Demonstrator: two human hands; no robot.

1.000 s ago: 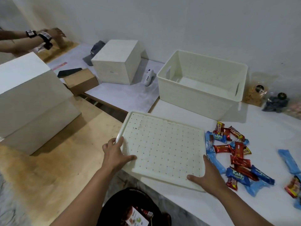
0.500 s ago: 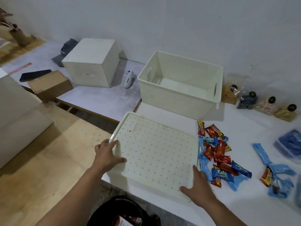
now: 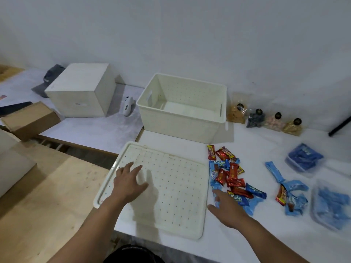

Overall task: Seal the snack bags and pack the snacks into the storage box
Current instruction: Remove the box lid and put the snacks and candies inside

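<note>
The white perforated lid (image 3: 171, 188) lies flat on the white table in front of me. Behind it stands the open white storage box (image 3: 182, 109), empty inside. My left hand (image 3: 131, 182) hovers over the lid's left part with fingers spread. My right hand (image 3: 226, 207) is beside the lid's right edge, fingers straight, reaching onto a pile of red and blue snack bars (image 3: 230, 177). More blue and red bars (image 3: 288, 194) lie further right. Several small snack bags (image 3: 264, 118) stand by the wall, right of the box.
Two clear bags of blue snacks (image 3: 303, 158) (image 3: 334, 204) lie at the right. A closed white box (image 3: 81, 90), a small white device (image 3: 127, 107), a cardboard box (image 3: 28, 118) and a wooden table top (image 3: 47, 196) are to the left.
Both hands have let go of the lid, which now lies flat. The left hand lifted over it; the right hand moved right to the snack bars. The view turned right.
</note>
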